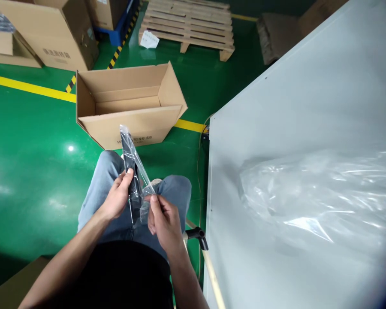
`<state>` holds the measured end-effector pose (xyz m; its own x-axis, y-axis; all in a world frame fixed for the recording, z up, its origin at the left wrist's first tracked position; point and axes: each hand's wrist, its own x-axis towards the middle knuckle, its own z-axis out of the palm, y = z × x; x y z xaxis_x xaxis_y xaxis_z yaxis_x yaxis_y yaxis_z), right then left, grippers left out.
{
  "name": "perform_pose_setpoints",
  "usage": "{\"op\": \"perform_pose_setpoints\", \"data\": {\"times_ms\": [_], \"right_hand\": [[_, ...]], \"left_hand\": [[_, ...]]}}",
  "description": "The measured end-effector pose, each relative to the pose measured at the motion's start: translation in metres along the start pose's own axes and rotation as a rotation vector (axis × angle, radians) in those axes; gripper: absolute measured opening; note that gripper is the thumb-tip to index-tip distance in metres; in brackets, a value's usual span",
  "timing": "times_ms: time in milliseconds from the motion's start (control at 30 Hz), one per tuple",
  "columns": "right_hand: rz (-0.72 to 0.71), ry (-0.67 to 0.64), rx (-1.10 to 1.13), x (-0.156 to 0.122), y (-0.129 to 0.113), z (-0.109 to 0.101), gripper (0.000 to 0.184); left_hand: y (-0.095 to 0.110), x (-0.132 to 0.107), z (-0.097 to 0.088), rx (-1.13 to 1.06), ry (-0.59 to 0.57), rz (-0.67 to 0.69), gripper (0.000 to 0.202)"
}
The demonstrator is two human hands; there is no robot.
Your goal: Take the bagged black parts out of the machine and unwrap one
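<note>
Here, the left hand (pixel 117 198) grips a long black part (pixel 131 169) that sits inside a clear plastic bag (pixel 138 165). The right hand (pixel 163 221) pinches the bag's lower edge, just beside the left hand. Both hands are over the person's lap. It looks like the bagging step: the part seems almost all the way in. Next, the bag's open end likely needs careful closing. Past the hands, an open cardboard box (pixel 128 105) stands on the shiny green floor (pixel 32 154). To the right of the right hand is a grey table (pixel 296 107) with crinkly plastic sheet (pixel 324 193). Far off lies a wooden pallet (pixel 188 23).
</note>
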<state>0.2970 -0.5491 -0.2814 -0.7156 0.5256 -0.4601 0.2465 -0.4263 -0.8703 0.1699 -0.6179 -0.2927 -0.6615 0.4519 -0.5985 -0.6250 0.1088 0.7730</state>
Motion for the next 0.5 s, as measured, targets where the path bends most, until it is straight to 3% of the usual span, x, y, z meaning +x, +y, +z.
{"op": "perform_pose_setpoints", "data": {"times_ms": [100,200,333,500], "right_hand": [[-0.013,0.004,-0.015,0.0,0.006,-0.005,0.053],[-0.045,0.018,-0.143,-0.002,0.01,-0.024,0.056],[-0.2,0.196,-0.312,-0.001,0.009,-0.045,0.051],[-0.521,0.405,-0.524,0.013,-0.014,-0.026,0.059]], "left_hand": [[0.006,-0.002,-0.001,0.096,-0.035,0.139,0.063],[0.015,-0.002,-0.008,0.218,-0.019,0.313,0.06],[0.017,-0.002,-0.018,0.418,0.091,0.363,0.071],[-0.001,-0.021,-0.012,0.727,0.05,0.399,0.083]]}}
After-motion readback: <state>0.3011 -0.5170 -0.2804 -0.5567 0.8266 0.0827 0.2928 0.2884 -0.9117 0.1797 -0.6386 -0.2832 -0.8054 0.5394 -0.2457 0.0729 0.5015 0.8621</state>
